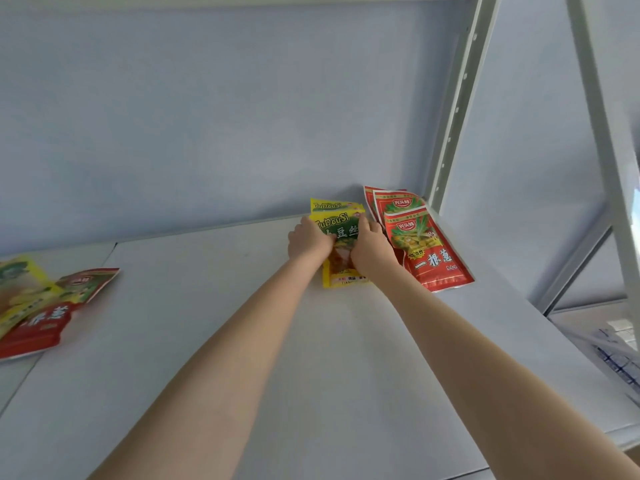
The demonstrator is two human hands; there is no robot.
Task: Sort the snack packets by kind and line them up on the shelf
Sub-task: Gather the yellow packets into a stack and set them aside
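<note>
Head view, as I see it on my feed. Both bare arms reach to the back of the white shelf [242, 358], near its right rear corner. The left hand [309, 242] grips the left edge of the front yellow packet [337, 226], fingers curled and thumb laid across its face. The right hand [372, 249] holds the right edge, fingertips [363, 223] hooked over the upper corner. I read both grasps as closed on this one packet. Its lower end points toward me; whether it lies fully flat I cannot tell. A second yellow packet [334, 205] sits just behind it, partly covered, close to the blue back panel [207, 116]. Just to the right, the red packets [431, 252] overlap in a row running back toward the perforated upright [457, 98]. Well apart, at the far left, a mixed pile [34, 306] of yellow and red packets lies unsorted.
</note>
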